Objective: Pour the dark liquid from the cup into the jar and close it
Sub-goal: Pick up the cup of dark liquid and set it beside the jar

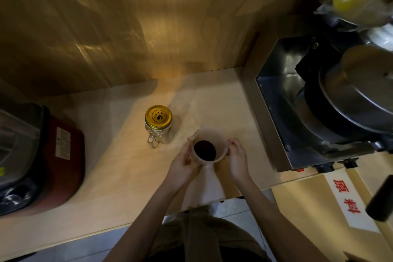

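A pale cup (209,136) with a small spout stands on the light wooden counter (119,168), and dark liquid (204,150) fills its bottom. My left hand (182,166) wraps its left side and my right hand (238,157) grips its right side at the handle. The cup is upright. Just to its upper left stands a clear glass jar (158,132) with a handle. A gold screw lid (158,116) sits on top of the jar. Neither hand touches the jar.
A red and grey appliance (38,155) takes up the counter's left end. A steel machine with round metal lids (340,100) stands at the right, against the wooden back wall (148,27). A white label with red characters (348,198) lies at lower right.
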`<state>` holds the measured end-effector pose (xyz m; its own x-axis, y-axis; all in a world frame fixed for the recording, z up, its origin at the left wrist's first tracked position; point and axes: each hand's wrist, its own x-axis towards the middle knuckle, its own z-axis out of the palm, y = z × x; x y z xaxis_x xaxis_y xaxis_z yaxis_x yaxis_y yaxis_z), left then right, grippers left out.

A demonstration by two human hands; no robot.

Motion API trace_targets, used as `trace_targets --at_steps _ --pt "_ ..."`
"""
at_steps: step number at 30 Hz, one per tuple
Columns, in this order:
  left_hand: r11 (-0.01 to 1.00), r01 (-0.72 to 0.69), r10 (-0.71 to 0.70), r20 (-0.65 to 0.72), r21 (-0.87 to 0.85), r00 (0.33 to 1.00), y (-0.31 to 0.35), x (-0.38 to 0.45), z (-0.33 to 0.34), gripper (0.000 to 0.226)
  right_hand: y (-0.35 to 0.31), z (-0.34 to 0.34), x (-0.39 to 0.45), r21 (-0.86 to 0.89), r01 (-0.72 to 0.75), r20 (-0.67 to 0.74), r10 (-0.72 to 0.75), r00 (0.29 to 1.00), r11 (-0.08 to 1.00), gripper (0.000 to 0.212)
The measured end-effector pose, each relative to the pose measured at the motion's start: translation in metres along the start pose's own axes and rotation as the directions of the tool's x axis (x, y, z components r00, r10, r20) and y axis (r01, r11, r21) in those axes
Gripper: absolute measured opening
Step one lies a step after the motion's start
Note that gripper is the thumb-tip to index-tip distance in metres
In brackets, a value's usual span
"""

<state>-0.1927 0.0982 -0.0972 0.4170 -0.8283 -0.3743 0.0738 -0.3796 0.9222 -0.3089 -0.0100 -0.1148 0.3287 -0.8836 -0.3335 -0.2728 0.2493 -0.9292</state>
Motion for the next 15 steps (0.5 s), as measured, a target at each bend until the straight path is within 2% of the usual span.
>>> trace_targets --at_steps 3,6,10,12,15 --pt "1.0 0.022 -0.023 -0.014 -0.007 1.0 0.001 0.002 -0.001 0.075 -0.003 0.001 -0.002 0.011 0.009 0.026 -0.01 1.0 1.0 0.032" --pt "0.999 0.052 -0.053 -0.035 -0.012 0.998 0.003 0.003 -0.005 0.072 -0.002 -0.002 0.002 -0.018 -0.006 0.109 0.007 0.994 1.0 0.035" --pt "0.99 0.136 -0.133 -0.073 0.044 0.988 0.007 0.004 -0.022 0.063 -0.012 -0.005 0.017 -0.262 0.034 0.133 0.001 0.991 0.964 0.034" --pt "0.989 0.14 -0.134 -0.123 0.04 0.983 0.014 0.003 -0.035 0.053 -0.027 -0.003 0.027 -0.368 0.111 0.14 -0.063 0.988 0.923 0.031" --pt "0.988 0.145 -0.13 -0.243 0.047 0.961 0.025 0.004 -0.059 0.035 -0.056 0.011 0.042 -0.475 0.306 0.274 -0.191 0.942 0.825 0.021"
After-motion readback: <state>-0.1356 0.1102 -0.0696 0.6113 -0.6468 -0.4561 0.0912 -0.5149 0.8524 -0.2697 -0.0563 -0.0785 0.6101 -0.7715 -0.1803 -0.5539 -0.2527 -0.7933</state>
